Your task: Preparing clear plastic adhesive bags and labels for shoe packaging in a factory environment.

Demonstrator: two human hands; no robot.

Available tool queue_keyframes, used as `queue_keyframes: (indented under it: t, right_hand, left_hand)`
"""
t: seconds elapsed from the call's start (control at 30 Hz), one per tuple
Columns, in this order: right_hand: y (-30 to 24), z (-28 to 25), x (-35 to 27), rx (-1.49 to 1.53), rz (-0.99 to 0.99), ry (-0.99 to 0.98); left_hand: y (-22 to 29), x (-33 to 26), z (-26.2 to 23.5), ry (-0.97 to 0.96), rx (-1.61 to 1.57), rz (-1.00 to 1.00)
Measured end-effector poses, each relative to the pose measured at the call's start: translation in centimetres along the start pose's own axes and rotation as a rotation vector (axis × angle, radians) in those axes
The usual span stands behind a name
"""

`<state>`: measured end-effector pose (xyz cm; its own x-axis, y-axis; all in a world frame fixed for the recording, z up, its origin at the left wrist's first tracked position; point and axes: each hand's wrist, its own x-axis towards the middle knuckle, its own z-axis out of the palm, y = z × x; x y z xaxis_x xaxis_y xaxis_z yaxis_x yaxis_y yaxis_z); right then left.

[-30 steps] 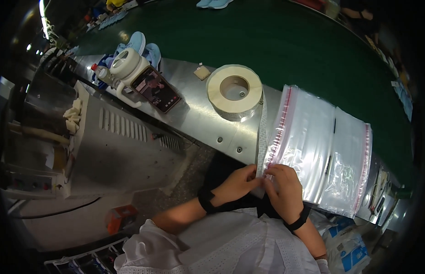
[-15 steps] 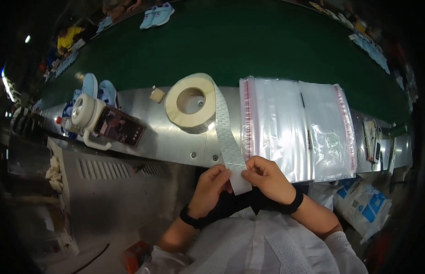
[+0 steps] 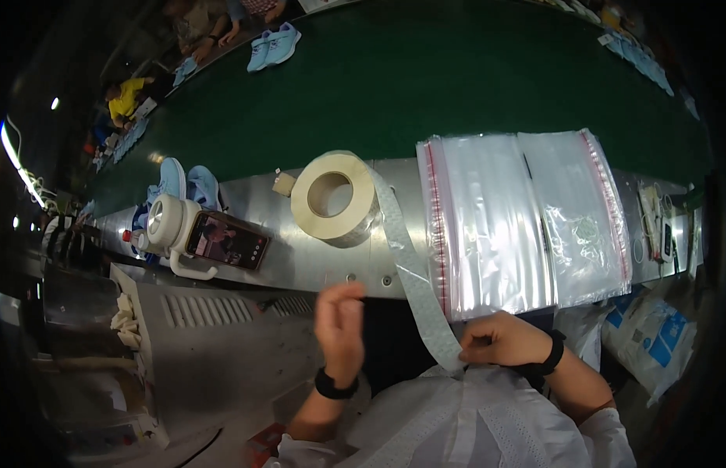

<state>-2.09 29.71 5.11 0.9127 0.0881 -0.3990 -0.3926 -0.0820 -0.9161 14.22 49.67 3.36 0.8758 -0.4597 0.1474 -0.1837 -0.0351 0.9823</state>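
My right hand [image 3: 503, 340] pinches the lower end of a pale label strip [image 3: 413, 273] between thumb and fingertips, close to my shirt. From there the strip curves up to a large cream label roll [image 3: 331, 222], which sits on the metal edge of the bench. My left hand [image 3: 341, 331] is raised left of the strip, apart from it. Its fingers are bent and smeared by motion, so whether they hold anything small cannot be made out. Right of the strip lie two stacks of clear plastic bags [image 3: 495, 226] with red-lined edges, nearest to my right hand.
A white jug-like bottle [image 3: 166, 221] with a phone [image 3: 226, 240] leaning on it stands left of the roll, with light blue shoes [image 3: 172, 179] behind. A green belt [image 3: 456, 78] carries more blue shoes [image 3: 275, 47]. Other people work at far left. A grey louvred cabinet [image 3: 222, 351] is below.
My left hand has let go of the strip and moved left and slightly up. My right hand has drawn the strip's end down and to the right, so more of it is unrolled.
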Motion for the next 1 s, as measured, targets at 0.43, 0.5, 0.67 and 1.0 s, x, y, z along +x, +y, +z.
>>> queue_keyframes:
  t: [0.43, 0.5, 0.67, 1.0]
  right_hand:
    - [-0.9, 1.6, 4.1, -0.421, -0.503, 0.679]
    - [0.1, 2.0, 3.9, -0.442, -0.500, 0.661]
    - [1.6, 1.8, 4.4, -0.478, -0.490, 0.456]
    - [-0.1, -2.2, 4.9, -0.950, 0.018, 0.760]
  left_hand:
    - [3.5, -0.8, 5.6, -0.328, -0.026, -0.188]
    - [3.4, -0.5, 4.9, -0.303, -0.004, -0.167]
    - [2.8, 0.9, 2.9, -0.144, 0.173, -0.129]
    - [-0.5, 2.0, 6.4, -0.818, 0.636, 0.388]
